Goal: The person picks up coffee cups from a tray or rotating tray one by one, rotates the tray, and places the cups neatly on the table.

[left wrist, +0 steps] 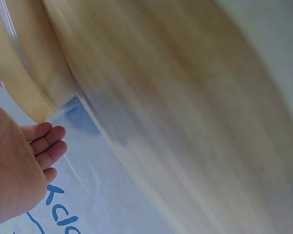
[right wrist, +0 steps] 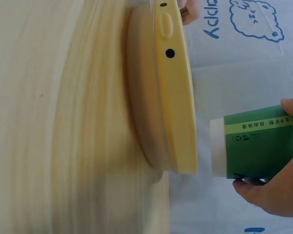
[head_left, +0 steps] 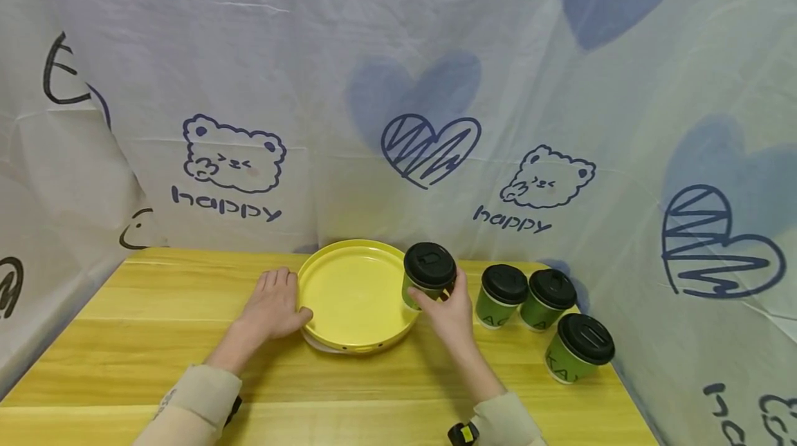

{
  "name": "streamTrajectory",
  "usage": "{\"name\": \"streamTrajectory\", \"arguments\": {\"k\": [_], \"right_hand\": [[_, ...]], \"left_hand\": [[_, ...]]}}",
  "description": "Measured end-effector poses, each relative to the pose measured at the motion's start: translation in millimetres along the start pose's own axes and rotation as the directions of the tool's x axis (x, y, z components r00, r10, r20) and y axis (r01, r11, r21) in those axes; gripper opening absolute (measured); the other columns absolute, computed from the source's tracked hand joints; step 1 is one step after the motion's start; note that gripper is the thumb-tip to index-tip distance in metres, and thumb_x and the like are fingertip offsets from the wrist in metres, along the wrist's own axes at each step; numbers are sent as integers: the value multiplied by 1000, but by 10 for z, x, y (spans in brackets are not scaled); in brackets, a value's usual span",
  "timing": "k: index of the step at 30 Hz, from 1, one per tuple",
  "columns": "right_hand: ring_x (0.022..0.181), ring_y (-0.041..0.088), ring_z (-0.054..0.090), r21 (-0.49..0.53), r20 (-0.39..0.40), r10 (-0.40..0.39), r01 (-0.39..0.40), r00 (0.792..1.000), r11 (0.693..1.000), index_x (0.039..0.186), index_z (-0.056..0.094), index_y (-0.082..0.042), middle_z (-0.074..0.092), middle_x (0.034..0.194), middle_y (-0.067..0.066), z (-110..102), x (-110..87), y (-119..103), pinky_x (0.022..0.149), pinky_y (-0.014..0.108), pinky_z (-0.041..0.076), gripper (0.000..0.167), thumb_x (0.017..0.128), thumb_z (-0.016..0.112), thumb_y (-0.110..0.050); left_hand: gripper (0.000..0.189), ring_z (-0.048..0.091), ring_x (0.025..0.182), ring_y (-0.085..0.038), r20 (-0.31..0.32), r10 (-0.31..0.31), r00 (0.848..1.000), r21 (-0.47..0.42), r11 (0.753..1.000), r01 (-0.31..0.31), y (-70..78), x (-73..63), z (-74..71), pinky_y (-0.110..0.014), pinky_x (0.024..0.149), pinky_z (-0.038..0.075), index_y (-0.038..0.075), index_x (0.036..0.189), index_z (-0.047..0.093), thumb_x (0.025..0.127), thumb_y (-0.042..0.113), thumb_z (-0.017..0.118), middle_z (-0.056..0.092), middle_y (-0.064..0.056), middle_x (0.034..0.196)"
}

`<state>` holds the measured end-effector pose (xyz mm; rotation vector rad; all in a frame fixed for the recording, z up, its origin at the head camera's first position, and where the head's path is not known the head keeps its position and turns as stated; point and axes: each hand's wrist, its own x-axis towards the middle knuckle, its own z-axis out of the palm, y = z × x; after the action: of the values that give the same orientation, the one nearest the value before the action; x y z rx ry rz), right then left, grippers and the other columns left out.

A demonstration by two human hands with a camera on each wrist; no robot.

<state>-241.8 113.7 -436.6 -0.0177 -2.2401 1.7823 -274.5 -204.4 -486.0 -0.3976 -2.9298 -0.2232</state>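
Note:
My right hand [head_left: 450,311] grips a green paper cup [head_left: 423,287] with a black lid, thumb on the near side. The cup is upright over the right edge of a round yellow tray [head_left: 351,294]. In the right wrist view, a gap separates the white base of the held cup [right wrist: 263,141] from the tray rim [right wrist: 185,146]. At the tray's left side, my left hand [head_left: 274,304] rests against the rim with fingers extended and thumb at the edge. The left wrist view shows the fingers [left wrist: 48,146] beside the tray's side wall [left wrist: 27,63].
Three more lidded green cups stand right of the tray: one nearest it [head_left: 495,311], one beside that [head_left: 540,308], and one closer to me [head_left: 569,356]. The wooden table [head_left: 355,397] meets a printed white cloth [head_left: 336,176] behind and at both sides.

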Motion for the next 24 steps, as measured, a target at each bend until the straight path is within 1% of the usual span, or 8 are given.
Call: {"name": "streamTrajectory", "arguments": {"k": [7, 15, 22, 24], "right_hand": [[134, 36, 46, 9, 0, 3, -3, 1000, 1000, 146, 32, -9, 47, 142, 15, -115, -60, 54, 112, 55, 37, 88, 75, 83, -21], [134, 33, 46, -14, -5, 10, -10, 1000, 1000, 145, 33, -13, 48, 140, 11, -235, -115, 105, 112, 54, 39, 87, 75, 83, -22], [137, 33, 43, -20, 11, 16, -15, 1000, 1000, 148, 29, -13, 44, 144, 11, -346, -165, 164, 113, 56, 35, 89, 77, 82, -24], [136, 33, 43, -15, 9, 16, -16, 1000, 1000, 148, 29, -12, 43, 144, 12, -370, -180, 180, 113, 56, 35, 90, 77, 82, -22]], "left_hand": [[72, 42, 113, -41, 4, -4, 1000, -4, 1000, 4, -3, 6, 4, -56, 110, 29, -12, 121, 46, 79, 44, 61, 47, -25, 117], [72, 42, 113, -42, 1, -1, 1000, -4, 1000, 1, -4, 9, 3, -56, 111, 29, -12, 121, 46, 79, 44, 61, 47, -25, 117], [71, 42, 111, -41, 2, -1, 1000, -1, 1000, 1, 3, 7, -9, -56, 109, 30, -11, 120, 46, 79, 44, 61, 47, -25, 115], [71, 42, 111, -41, 4, -3, 1000, 0, 1000, 3, 4, 8, -8, -56, 109, 30, -11, 121, 46, 79, 44, 61, 47, -24, 115]]}}
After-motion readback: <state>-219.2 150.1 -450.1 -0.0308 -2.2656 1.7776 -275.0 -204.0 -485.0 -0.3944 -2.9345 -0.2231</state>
